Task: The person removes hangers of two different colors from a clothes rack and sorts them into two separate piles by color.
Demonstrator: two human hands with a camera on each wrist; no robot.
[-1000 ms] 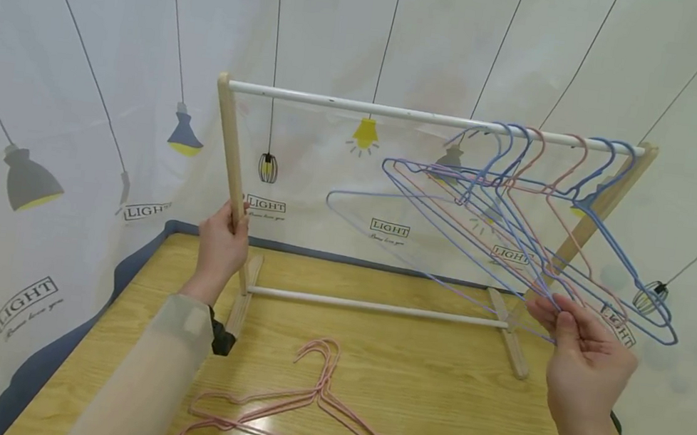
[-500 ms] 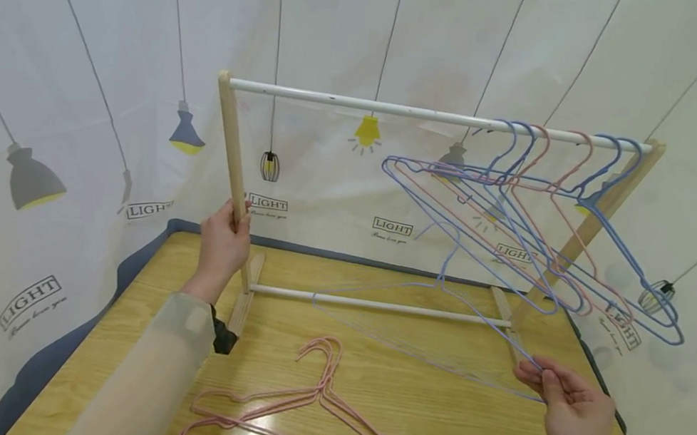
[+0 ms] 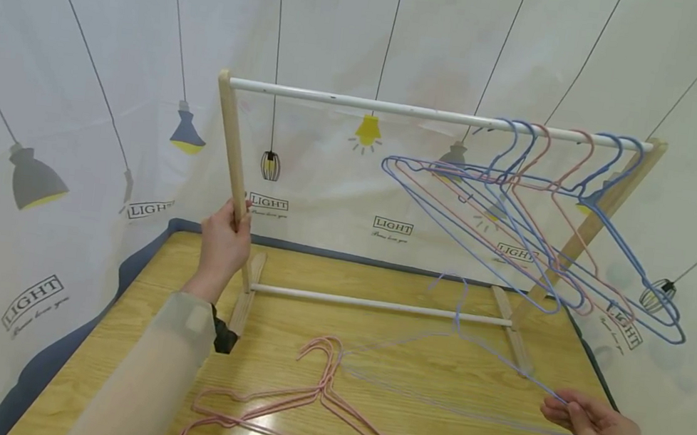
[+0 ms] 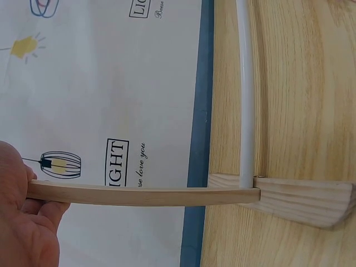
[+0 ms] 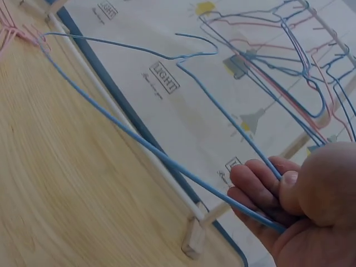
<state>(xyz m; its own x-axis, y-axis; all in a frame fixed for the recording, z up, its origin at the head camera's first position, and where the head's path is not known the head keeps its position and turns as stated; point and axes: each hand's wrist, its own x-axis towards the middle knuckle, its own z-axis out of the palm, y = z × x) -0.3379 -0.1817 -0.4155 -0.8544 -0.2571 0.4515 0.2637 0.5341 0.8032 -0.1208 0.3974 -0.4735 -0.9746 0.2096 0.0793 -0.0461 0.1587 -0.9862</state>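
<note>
My left hand [image 3: 225, 246] grips the left wooden post [image 3: 233, 154] of a small clothes rack; the left wrist view shows the fingers around that post [image 4: 133, 196]. My right hand [image 3: 604, 433] pinches one end of a blue wire hanger [image 3: 500, 359], which is held off the rack above the table, hook upward. In the right wrist view the thumb presses this hanger [image 5: 222, 114] against the fingers. Blue and pink hangers [image 3: 539, 189] hang bunched at the right end of the white top rail [image 3: 361, 103]. Pink hangers [image 3: 321, 387] lie stacked on the table in front.
The rack's lower white bar [image 3: 377, 305] runs between two wooden feet [image 3: 245, 299] on the wood-grain table [image 3: 131, 365]. A pale cloth [image 3: 105, 147] printed with lamps stands behind and around the table.
The blue hanger has come off the top rail and moved down toward the table with my right hand. My left hand stays on the post.
</note>
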